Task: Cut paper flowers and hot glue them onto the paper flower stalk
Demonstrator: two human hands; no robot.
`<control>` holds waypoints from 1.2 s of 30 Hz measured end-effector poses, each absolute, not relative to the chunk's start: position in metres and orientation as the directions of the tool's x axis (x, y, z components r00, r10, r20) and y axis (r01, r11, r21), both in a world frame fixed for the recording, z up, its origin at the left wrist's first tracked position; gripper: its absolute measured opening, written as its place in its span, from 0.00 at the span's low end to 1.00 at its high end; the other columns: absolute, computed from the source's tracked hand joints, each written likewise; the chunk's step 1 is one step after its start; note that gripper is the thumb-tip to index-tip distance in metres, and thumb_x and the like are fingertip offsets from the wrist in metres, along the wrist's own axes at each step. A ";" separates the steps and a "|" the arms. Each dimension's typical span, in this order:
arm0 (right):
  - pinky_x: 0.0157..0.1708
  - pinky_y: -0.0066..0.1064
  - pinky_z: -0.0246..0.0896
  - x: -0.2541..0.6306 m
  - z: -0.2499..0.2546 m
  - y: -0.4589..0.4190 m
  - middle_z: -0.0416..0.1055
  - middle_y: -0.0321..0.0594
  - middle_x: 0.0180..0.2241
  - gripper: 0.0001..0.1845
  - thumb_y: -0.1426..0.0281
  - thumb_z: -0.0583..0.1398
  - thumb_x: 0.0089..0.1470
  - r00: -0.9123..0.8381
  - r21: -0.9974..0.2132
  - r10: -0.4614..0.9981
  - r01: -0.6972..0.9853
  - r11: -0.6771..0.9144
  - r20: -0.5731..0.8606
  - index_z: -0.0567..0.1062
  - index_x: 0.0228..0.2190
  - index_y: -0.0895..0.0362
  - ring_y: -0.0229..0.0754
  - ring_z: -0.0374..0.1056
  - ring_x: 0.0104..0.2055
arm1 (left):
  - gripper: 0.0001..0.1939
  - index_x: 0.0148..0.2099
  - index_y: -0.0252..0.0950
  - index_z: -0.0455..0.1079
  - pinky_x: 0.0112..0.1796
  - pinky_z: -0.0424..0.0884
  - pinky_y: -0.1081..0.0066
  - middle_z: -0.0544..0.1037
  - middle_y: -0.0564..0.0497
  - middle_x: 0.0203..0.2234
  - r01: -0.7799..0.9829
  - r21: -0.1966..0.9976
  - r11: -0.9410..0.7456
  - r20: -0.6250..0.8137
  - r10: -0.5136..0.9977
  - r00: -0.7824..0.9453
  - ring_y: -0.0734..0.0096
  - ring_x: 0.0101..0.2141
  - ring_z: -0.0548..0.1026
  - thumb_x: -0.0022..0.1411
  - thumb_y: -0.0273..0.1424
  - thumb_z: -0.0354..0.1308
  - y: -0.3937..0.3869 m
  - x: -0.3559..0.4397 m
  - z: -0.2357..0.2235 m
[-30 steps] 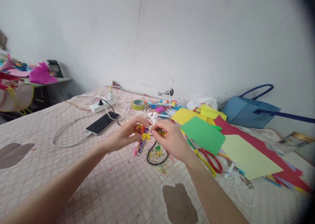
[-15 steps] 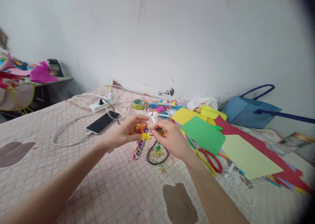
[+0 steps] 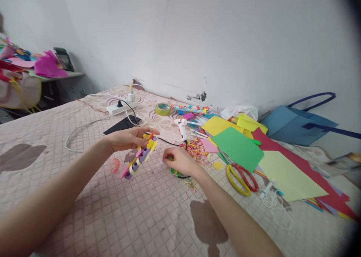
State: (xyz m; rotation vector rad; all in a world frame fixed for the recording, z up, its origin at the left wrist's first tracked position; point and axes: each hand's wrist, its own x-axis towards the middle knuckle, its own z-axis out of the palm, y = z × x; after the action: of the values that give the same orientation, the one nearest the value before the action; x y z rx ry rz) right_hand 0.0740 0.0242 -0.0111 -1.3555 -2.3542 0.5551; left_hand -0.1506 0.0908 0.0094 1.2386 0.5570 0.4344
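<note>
Across the quilted cover (image 3: 158,208), left of the white glue gun (image 3: 182,129), the left hand (image 3: 128,138) pinches the decorated purple stick (image 3: 141,157) between thumb and extended fingers. Nearer the viewer than that gun, the right hand (image 3: 179,160) curls, thumb and forefinger nearly closed; whether they grip anything, I cannot tell.

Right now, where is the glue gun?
In the head view, the glue gun sits mid-picture, beyond the right hand, left of the green paper.

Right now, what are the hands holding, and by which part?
The left hand holds the decorated purple tube by its flowered upper end; the right hand, I cannot tell.
</note>
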 end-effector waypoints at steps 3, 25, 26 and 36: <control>0.35 0.29 0.56 0.063 -0.029 0.030 0.74 0.40 0.27 0.07 0.77 0.57 0.47 -0.426 -0.461 0.892 0.768 0.445 0.152 0.75 0.25 0.58 0.41 0.68 0.33 | 0.25 0.54 0.38 0.63 0.29 0.68 0.78 0.76 0.50 0.33 0.009 0.952 0.306 -0.200 0.598 0.776 0.75 0.30 0.74 0.54 0.22 0.61 0.094 -0.158 0.003; 0.24 0.28 0.53 0.116 -0.050 0.147 0.66 0.36 0.17 0.13 0.61 0.59 0.44 0.170 -0.678 0.924 0.725 0.118 0.343 0.71 0.22 0.59 0.40 0.62 0.23 | 0.23 0.49 0.35 0.66 0.31 0.69 0.80 0.73 0.53 0.34 -0.137 0.889 0.437 -0.140 0.545 0.827 0.78 0.31 0.73 0.50 0.21 0.64 0.091 -0.160 -0.026; 0.23 0.27 0.53 0.115 -0.047 0.145 0.66 0.36 0.18 0.15 0.60 0.57 0.46 0.176 -0.705 0.918 0.696 0.140 0.356 0.72 0.24 0.60 0.39 0.61 0.23 | 0.22 0.48 0.35 0.66 0.31 0.70 0.79 0.73 0.52 0.34 -0.148 0.886 0.440 -0.133 0.546 0.827 0.77 0.31 0.73 0.50 0.21 0.64 0.092 -0.160 -0.026; 0.17 0.26 0.53 0.118 0.000 0.074 0.62 0.34 0.13 0.22 0.53 0.59 0.48 -0.086 -0.807 0.936 0.483 0.340 0.342 0.69 0.16 0.58 0.36 0.58 0.17 | 0.18 0.43 0.33 0.66 0.28 0.70 0.79 0.77 0.51 0.32 -0.219 0.868 0.446 -0.094 0.581 0.809 0.76 0.29 0.76 0.50 0.22 0.64 0.097 -0.168 -0.020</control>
State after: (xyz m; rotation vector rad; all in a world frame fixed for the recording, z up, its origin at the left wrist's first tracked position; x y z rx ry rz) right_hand 0.1178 0.0744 -0.0002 -1.2764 -1.7154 0.6391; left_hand -0.1680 0.0975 -0.0199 0.9932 0.4101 0.5130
